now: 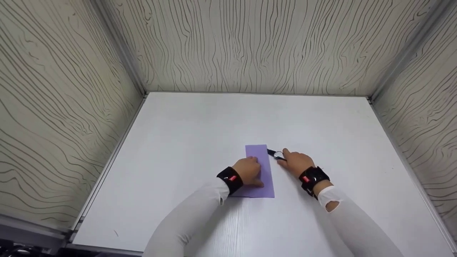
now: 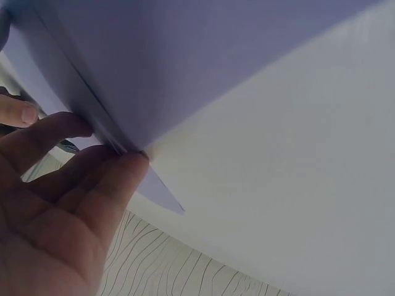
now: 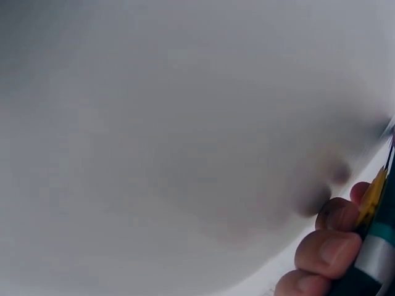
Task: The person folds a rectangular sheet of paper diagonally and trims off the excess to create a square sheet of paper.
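Note:
A folded sheet of purple paper [image 1: 266,175] lies on the white table, partly hidden by my left hand [image 1: 248,171]. The thumb and fingertips of that hand press on the paper; the left wrist view shows them at a fold line [image 2: 92,92]. Just right of the paper's far end, my right hand [image 1: 299,162] grips a slim dark tool [image 1: 272,152] that looks like a utility knife. Its dark body with a silver band [image 3: 375,259] and a yellow part [image 3: 372,197] shows at the edge of the right wrist view. The tip points at the paper's right edge.
The white table [image 1: 200,125] spreads around both hands. Wood-grain patterned panels [image 1: 242,46] stand at the back and sides, with grey metal rails [image 1: 117,43] at the corners.

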The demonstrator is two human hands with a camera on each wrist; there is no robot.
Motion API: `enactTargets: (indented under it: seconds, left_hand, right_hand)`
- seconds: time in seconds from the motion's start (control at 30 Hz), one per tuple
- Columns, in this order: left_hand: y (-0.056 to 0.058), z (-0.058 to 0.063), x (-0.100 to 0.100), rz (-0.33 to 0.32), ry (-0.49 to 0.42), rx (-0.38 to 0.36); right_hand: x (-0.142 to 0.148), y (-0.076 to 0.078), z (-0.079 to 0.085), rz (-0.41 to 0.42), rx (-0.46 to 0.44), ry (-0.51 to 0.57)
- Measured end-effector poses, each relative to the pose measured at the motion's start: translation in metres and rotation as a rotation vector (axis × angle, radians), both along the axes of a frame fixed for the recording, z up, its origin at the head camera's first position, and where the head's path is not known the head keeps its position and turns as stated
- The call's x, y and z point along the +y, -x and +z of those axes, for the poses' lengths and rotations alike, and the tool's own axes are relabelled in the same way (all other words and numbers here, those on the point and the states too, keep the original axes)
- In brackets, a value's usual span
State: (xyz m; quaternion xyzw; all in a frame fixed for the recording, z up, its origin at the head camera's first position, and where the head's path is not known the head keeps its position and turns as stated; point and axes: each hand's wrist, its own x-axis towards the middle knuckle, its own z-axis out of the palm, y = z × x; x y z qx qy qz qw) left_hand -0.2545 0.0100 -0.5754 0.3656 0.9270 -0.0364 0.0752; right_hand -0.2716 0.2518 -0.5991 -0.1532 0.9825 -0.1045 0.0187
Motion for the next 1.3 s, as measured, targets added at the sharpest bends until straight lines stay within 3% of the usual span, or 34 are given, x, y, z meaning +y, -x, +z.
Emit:
enactTargets:
  seconds: [0.2,0.43,0.87,1.1,1.3]
  left_hand:
    - [0.0,-0.002,0.0,-0.002,0.003,0.008]
    - [0.0,-0.003,0.0,-0.001,-0.008,0.025]
    - [-0.001,-0.002,0.001,0.008,-0.015,0.016]
    - [0.0,-0.007,0.0,0.014,-0.008,0.015]
    - [0.0,-0.005,0.0,0.008,-0.013,0.02]
  right_hand:
    - [0.002,0.003,-0.002,0.005,-0.004,0.014]
    - [0.0,0.004,-0.004,0.014,0.056,0.014]
    - [-0.003,0.003,0.004,-0.002,0.028,0.028]
    - [-0.009,0.009,0.001,-0.01,0.002,0.035]
    - [-0.003,0.01,-0.001,-0.015,0.022,0.035]
